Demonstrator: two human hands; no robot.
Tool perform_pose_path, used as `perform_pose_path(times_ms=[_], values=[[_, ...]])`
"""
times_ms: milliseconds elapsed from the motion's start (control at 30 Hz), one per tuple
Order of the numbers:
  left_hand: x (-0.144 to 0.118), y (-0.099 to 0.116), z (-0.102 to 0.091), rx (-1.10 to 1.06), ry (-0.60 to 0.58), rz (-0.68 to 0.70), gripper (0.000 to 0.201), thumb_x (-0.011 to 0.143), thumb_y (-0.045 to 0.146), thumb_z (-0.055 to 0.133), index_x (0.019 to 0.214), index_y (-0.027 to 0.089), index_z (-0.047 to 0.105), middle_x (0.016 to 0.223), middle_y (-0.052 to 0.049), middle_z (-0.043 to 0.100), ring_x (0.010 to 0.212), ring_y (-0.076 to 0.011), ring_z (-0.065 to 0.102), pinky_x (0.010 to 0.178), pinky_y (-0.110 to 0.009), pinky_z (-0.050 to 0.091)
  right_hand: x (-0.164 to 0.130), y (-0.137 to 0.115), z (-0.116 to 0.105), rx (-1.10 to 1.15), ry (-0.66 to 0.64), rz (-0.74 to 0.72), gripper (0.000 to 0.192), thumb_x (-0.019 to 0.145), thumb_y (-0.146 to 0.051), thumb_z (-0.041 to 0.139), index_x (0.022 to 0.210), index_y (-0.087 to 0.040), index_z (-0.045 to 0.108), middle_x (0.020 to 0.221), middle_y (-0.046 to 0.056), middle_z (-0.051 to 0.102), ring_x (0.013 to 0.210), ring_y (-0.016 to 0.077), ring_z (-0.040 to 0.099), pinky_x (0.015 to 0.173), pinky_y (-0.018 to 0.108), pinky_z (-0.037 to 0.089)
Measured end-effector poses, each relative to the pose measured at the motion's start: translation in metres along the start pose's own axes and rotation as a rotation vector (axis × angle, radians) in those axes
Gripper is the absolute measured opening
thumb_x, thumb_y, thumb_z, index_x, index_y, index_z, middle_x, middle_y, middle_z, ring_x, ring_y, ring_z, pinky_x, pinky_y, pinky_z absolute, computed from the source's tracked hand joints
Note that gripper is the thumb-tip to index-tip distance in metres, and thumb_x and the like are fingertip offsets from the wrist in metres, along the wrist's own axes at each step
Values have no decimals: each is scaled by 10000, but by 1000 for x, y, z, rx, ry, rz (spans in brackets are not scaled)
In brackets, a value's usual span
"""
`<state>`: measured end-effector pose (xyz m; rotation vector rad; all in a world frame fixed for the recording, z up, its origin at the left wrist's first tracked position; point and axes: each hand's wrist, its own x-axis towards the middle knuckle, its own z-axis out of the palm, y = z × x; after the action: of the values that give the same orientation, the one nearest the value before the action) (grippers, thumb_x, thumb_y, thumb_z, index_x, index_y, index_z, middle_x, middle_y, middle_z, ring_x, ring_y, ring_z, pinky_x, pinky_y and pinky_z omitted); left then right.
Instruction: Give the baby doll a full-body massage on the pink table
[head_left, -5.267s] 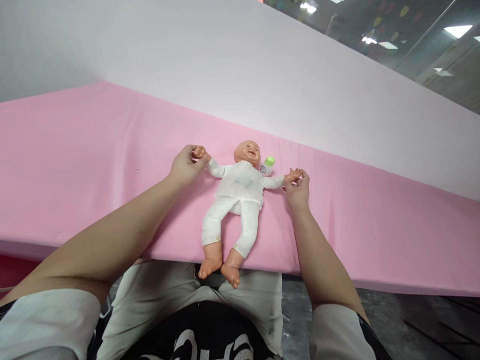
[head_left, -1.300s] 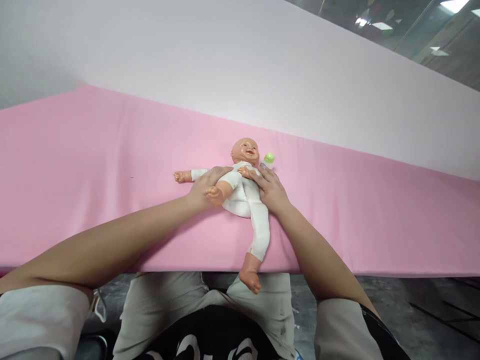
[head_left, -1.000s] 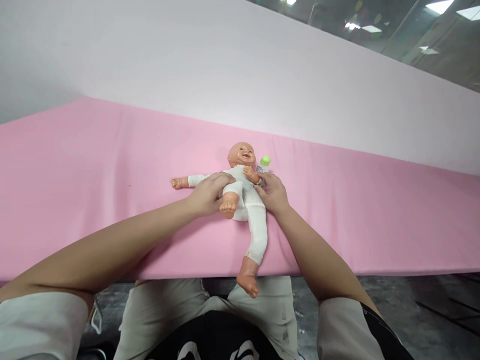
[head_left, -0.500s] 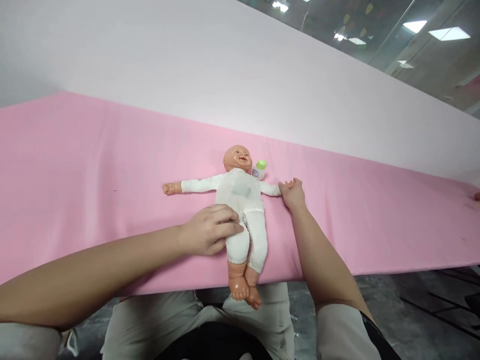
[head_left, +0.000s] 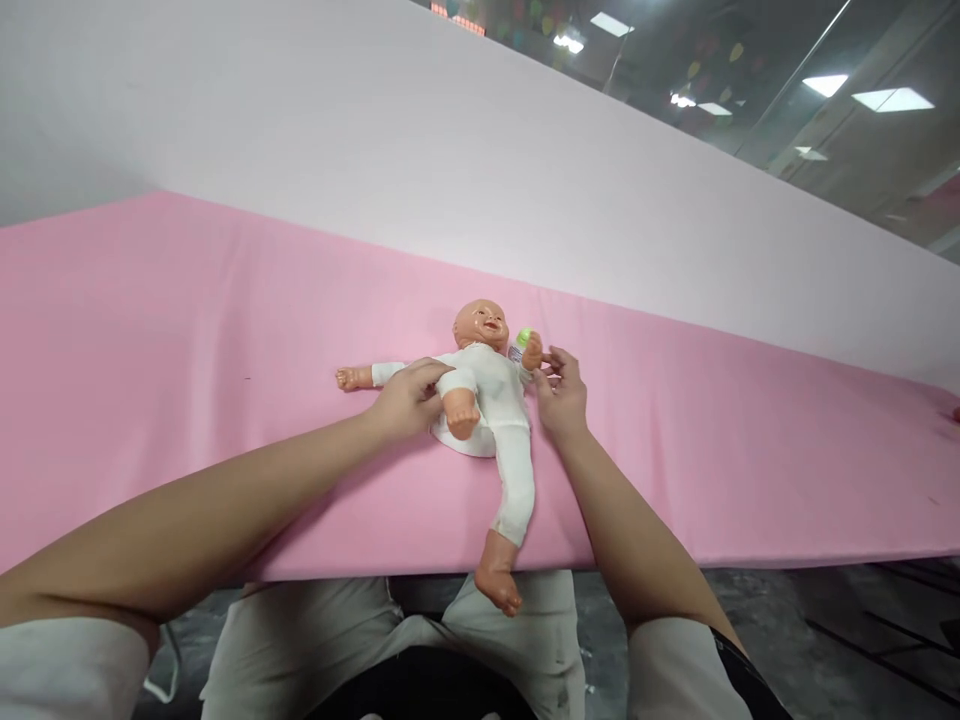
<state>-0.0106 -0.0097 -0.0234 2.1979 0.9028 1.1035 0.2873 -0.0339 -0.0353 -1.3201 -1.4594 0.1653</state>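
Observation:
A baby doll (head_left: 502, 385) in a white cloth suit lies on its back, its head away from me. My left hand (head_left: 411, 398) is closed round the doll's leg on the left, which is bent up over its belly with the foot (head_left: 460, 412) towards me. The other leg (head_left: 514, 485) lies stretched out, its foot over the table edge. My right hand (head_left: 562, 390) is beside the doll's raised hand (head_left: 532, 351), fingers apart and slightly curled; whether the fingertips touch the doll's arm is hard to tell. Behind that arm is a small bottle with a green cap (head_left: 523, 336), partly hidden.
Pink cloth (head_left: 735, 440) covers the long table. A white wall (head_left: 360, 140) rises behind it, with glass above. My legs (head_left: 315, 640) are under the front edge. Dark metal bars (head_left: 877, 635) stand at lower right.
My left hand has raised and bent the doll's left-side leg towards its belly. The doll's right-side arm has swung up beside the bottle, and my right hand has moved inward and off the doll's hand.

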Motion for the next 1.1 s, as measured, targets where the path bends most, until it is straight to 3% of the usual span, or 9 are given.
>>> perform_pose_path(times_ms=[67,167,300,400,500,733,833,933,1100], values=[[4,-10,2,-19,-4,-43,255,844,325,670,1032,184,768,1104,-89,736,1014,-263,698,884,-384,572,-3,-7,8,-180,-142,-146,388,974,-260,561,1348,-278,662,1309,75,736,1161,268,640,1065,498,542],[7,-16,4,-29,-1,-60,279,838,344,683,1041,180,781,1096,-86,733,971,-249,699,843,-365,574,-4,-14,15,-359,-344,-292,499,938,-106,486,1341,-291,713,1424,36,702,1370,299,537,1231,556,399],[6,-12,3,-10,11,-43,298,830,317,666,1065,179,784,1085,-85,731,956,-237,703,821,-354,569,-3,-17,16,-417,-407,-303,495,943,-125,516,1379,-270,700,1509,63,646,1420,318,515,1250,573,371],[3,-4,0,-2,35,27,252,821,277,646,1005,169,780,1044,-87,732,925,-229,709,783,-342,573,-1,-14,12,-351,-340,-252,421,939,-227,607,1350,-246,698,1378,93,720,1268,314,629,1171,548,461],[-4,9,-4,-29,8,195,204,853,226,640,991,182,783,1027,-79,749,934,-218,722,819,-338,587,1,-3,6,-229,-205,-94,383,929,-381,677,1285,-239,696,1229,93,765,1108,293,695,1010,490,570],[-25,30,-1,-155,-163,480,157,878,270,736,1007,234,818,1066,-95,764,941,-213,740,826,-339,620,15,41,-21,123,106,278,670,943,-553,631,1480,-201,440,1303,147,708,1018,218,735,854,384,630],[-29,29,6,-139,-220,529,175,859,290,737,1004,254,828,1091,-104,773,958,-233,729,830,-366,614,19,59,-36,105,124,410,633,932,-561,635,1408,-173,480,1204,149,727,920,222,748,785,381,640],[-31,27,9,-126,-261,553,205,841,263,727,1017,263,832,1110,-104,774,983,-242,724,834,-372,608,21,70,-45,-12,68,509,558,851,-498,746,1274,-175,580,1105,116,754,907,238,749,827,404,635],[-28,28,6,-190,-243,459,168,861,330,745,978,252,837,1086,-112,782,971,-245,743,850,-379,625,20,63,-41,-40,76,502,585,813,-520,795,1250,-198,577,1021,79,772,848,225,740,824,396,617]])
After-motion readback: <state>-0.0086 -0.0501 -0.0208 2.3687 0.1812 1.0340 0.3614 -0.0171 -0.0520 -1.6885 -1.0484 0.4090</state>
